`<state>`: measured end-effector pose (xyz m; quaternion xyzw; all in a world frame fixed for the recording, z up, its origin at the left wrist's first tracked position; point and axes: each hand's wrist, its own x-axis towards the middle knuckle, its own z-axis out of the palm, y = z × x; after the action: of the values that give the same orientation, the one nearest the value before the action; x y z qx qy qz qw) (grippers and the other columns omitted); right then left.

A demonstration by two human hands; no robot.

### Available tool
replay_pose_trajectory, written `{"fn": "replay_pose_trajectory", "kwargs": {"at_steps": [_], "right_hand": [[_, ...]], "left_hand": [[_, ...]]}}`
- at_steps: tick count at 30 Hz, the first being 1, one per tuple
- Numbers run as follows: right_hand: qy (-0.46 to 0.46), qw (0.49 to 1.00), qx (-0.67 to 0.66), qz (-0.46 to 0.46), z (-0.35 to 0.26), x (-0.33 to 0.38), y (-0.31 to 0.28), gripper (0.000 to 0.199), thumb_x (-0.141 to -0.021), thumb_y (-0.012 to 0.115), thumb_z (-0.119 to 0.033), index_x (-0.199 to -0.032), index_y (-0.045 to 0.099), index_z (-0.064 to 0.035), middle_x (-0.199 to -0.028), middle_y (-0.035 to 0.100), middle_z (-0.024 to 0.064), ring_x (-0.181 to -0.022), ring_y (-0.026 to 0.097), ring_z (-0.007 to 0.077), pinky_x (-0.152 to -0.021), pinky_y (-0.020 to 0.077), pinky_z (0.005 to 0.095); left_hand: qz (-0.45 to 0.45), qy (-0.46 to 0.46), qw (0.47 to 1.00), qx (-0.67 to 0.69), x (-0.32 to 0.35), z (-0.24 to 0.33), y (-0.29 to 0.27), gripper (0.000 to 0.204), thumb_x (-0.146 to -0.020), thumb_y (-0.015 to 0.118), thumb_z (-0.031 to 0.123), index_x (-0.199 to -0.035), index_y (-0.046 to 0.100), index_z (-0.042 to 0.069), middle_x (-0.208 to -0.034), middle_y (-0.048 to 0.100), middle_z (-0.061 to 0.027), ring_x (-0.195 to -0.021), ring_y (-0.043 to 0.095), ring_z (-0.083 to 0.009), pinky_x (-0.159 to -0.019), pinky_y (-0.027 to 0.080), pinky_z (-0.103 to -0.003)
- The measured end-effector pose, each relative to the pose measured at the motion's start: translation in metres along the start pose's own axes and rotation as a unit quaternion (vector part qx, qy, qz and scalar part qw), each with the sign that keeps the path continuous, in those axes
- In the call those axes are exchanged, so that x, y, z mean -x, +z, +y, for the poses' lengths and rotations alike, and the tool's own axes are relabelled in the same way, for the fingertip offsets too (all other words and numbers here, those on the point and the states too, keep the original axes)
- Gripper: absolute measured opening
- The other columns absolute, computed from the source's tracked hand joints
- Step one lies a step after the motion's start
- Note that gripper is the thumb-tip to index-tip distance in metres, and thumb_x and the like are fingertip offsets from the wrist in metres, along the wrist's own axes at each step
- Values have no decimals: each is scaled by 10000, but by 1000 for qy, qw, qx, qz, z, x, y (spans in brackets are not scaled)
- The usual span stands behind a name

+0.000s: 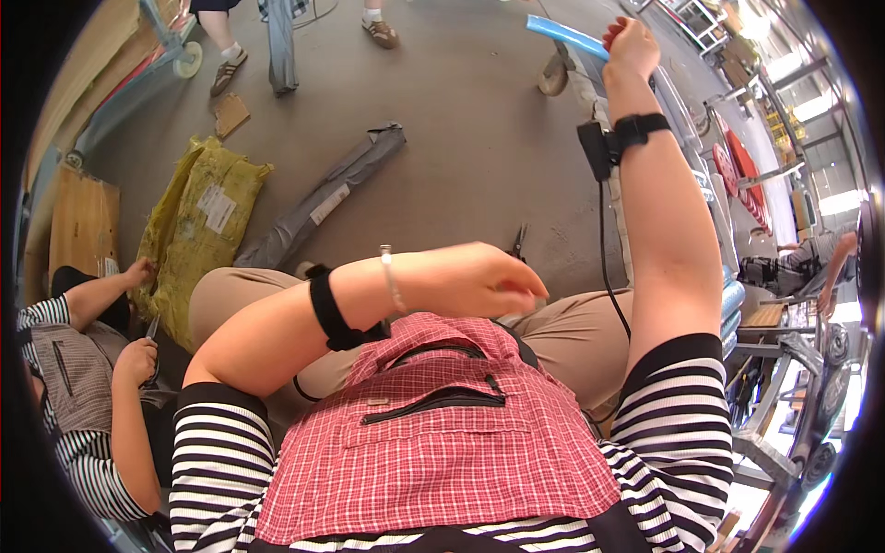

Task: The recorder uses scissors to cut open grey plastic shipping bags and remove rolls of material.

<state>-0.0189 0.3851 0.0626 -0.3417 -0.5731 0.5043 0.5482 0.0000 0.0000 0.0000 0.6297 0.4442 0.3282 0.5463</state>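
Note:
My right hand is stretched far forward and up, closed around a light blue tube that sticks out to the left of the fist. A black wrist strap with a small box and cable sits on that forearm. My left hand is held in front of my chest above my lap, fingers curled together with a small object that I cannot make out pinched at the tips. A black band and a thin bracelet are on the left forearm. I wear a red checked apron.
A co-worker in stripes sits at my left, handling a yellow sack. A grey wrapped bundle lies on the concrete floor. Another person's legs stand at the top. Metal racks and a bench run along the right.

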Motion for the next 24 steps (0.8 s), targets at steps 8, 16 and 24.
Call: {"fn": "replay_pose_trajectory", "kwargs": {"at_steps": [8, 16, 24], "right_hand": [[-151, 979, 128, -54, -53, -35, -1, 295, -938, 472, -249, -783, 620, -47, -622, 599, 75, -487, 558, 190, -461, 445, 316], [-233, 927, 199, -214, -121, 40, -29, 268, -926, 503, -200, -838, 657, 1, -655, 630, 82, -523, 586, 179, -505, 477, 311], [-88, 926, 197, -311, -65, 124, -80, 239, -951, 559, -192, -841, 656, -3, -634, 598, 40, -536, 555, 102, -494, 427, 253]], "left_hand": [[-175, 53, 962, 203, -105, 57, 103, 393, -946, 619, 286, -1203, 636, -11, -1092, 708, -126, -989, 693, -212, -867, 541, -335], [79, -88, 983, 144, -174, 5, 108, 243, -897, 672, 213, -985, 709, -10, -859, 732, -78, -750, 696, -131, -709, 563, -273], [13, -268, 963, 24, -57, -91, -19, 385, -985, 573, 304, -1254, 630, 34, -1112, 697, -83, -1025, 660, -160, -869, 540, -314]]}}
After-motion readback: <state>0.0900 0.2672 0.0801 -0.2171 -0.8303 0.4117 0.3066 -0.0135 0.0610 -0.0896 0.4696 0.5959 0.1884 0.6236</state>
